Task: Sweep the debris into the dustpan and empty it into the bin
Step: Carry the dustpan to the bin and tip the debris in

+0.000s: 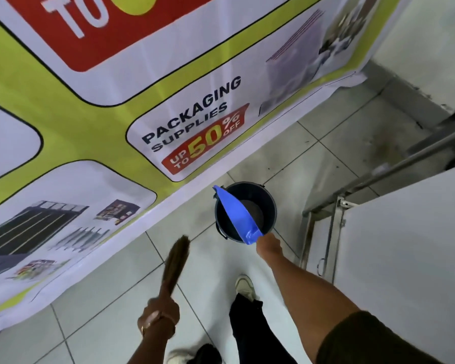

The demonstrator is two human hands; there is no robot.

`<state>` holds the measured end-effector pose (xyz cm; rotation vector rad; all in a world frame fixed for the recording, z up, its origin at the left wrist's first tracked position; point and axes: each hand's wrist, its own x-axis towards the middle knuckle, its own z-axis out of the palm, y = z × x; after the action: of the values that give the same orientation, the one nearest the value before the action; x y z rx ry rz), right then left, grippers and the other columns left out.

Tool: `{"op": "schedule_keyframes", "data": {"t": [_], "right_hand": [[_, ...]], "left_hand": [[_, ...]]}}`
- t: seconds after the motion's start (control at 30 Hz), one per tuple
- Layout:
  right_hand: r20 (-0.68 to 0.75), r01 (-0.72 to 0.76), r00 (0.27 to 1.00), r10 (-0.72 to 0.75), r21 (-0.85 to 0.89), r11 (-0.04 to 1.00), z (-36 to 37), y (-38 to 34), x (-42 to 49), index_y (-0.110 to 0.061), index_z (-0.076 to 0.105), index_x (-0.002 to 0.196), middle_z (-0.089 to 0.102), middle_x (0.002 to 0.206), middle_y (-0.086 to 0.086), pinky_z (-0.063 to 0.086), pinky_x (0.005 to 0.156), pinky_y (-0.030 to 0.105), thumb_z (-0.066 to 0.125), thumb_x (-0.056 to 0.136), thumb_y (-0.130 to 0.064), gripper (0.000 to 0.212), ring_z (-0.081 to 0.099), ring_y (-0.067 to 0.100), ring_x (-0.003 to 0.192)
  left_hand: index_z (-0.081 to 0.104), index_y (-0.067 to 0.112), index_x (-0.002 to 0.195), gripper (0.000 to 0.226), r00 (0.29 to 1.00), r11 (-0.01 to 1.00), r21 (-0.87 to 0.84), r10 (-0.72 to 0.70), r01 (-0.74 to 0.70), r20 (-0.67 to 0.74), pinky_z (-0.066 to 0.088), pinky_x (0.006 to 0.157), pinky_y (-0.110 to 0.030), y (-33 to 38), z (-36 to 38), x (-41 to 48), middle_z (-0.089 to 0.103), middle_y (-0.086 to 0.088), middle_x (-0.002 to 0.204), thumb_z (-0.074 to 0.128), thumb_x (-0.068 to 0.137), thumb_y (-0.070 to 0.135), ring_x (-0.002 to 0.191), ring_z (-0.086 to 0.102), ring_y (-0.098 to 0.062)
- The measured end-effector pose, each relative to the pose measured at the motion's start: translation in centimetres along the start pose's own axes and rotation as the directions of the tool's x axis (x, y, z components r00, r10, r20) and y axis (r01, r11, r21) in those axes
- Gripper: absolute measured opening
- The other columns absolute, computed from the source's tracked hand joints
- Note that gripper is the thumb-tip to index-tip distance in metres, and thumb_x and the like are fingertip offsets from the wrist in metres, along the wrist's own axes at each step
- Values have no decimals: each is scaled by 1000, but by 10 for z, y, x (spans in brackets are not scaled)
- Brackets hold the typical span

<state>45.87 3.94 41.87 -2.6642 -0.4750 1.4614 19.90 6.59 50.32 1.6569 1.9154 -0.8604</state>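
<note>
A blue dustpan (236, 213) is tipped steeply over the open mouth of a dark round bin (267, 203) on the tiled floor. My right hand (268, 245) grips the dustpan's handle at the bin's near rim. A brown hand broom (176, 258) points up and away, bristles above the floor, held at its base by my left hand (161, 311), which wears a wrist strap. Greyish debris shows at the bottom of the bin.
A large printed banner (116, 114) hangs along the left, its lower edge meeting the floor beside the bin. A white panel (405, 253) and a metal frame (334, 224) stand to the right. My shoes (244, 285) are on the pale tiles below the bin.
</note>
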Motion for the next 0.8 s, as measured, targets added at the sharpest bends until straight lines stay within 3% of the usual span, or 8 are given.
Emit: {"op": "schedule_keyframes", "data": {"t": [0.17, 0.23, 0.3, 0.37, 0.47, 0.53, 0.63, 0.8], "right_hand": [[29, -87, 996, 84, 178, 980, 33, 12, 40, 1, 48, 132, 52, 134, 21, 44, 98, 38, 30, 100, -15, 40, 53, 33, 120], [82, -146, 988, 128, 292, 945, 51, 14, 47, -1, 53, 122, 56, 116, 26, 50, 74, 33, 32, 99, -13, 33, 60, 27, 85], [38, -168, 986, 165, 305, 937, 56, 12, 47, -5, 54, 108, 54, 92, 22, 39, 49, 24, 36, 96, -11, 22, 48, 20, 54], [48, -171, 985, 165, 384, 907, 65, 16, 43, 2, 55, 115, 58, 98, 25, 47, 57, 31, 36, 97, -12, 30, 54, 26, 62], [-109, 5, 994, 26, 280, 960, 80, 29, 28, 5, 53, 126, 57, 128, 24, 46, 98, 43, 38, 100, -12, 35, 57, 36, 115], [-239, 178, 966, -102, 319, 931, 99, 37, 3, 2, 59, 119, 63, 119, 25, 45, 94, 43, 43, 98, -15, 31, 58, 37, 112], [-385, 375, 892, -237, 337, 863, 137, 59, -31, -6, 64, 105, 66, 89, 17, 48, 78, 41, 53, 95, -24, 23, 60, 30, 85], [-350, 422, 873, -339, 198, 885, 219, 114, -52, -5, 60, 101, 63, 90, 15, 48, 75, 42, 64, 89, -15, 16, 59, 33, 84]], "left_hand": [[1, 46, 149, 70, 998, 998, 27, 60, -61, 16, 49, 89, -35, -5, 45, 28, 59, -7, 121, 32, 92, 20, 108, 62, -24], [2, 43, 150, 66, 998, 997, 36, 65, -66, 23, 49, 90, -37, -11, 64, 40, 57, -8, 124, 31, 94, 21, 110, 61, -26], [5, 41, 150, 62, 998, 998, 35, 50, -51, 39, 47, 92, -38, -10, 72, 50, 56, -10, 127, 31, 97, 23, 113, 60, -28], [6, 39, 151, 62, 998, 999, 12, 35, -36, 45, 47, 92, -40, -14, 78, 58, 56, -12, 128, 32, 98, 22, 113, 59, -30], [1, 30, 153, 66, 998, 999, -47, 26, -24, 51, 47, 91, -41, -25, 84, 63, 54, -15, 130, 34, 97, 20, 112, 60, -31], [-5, 18, 153, 70, 999, 998, -67, 19, -16, 45, 46, 92, -42, -37, 89, 65, 52, -16, 134, 36, 97, 19, 114, 58, -32], [-3, 8, 152, 67, 997, 996, -85, 46, -41, 59, 45, 95, -44, -64, 102, 67, 48, -18, 137, 36, 98, 18, 118, 55, -34], [6, 12, 152, 58, 991, 991, -88, 106, -99, 79, 44, 93, -46, -125, 152, 99, 46, -19, 136, 32, 100, 20, 116, 54, -37]]}}
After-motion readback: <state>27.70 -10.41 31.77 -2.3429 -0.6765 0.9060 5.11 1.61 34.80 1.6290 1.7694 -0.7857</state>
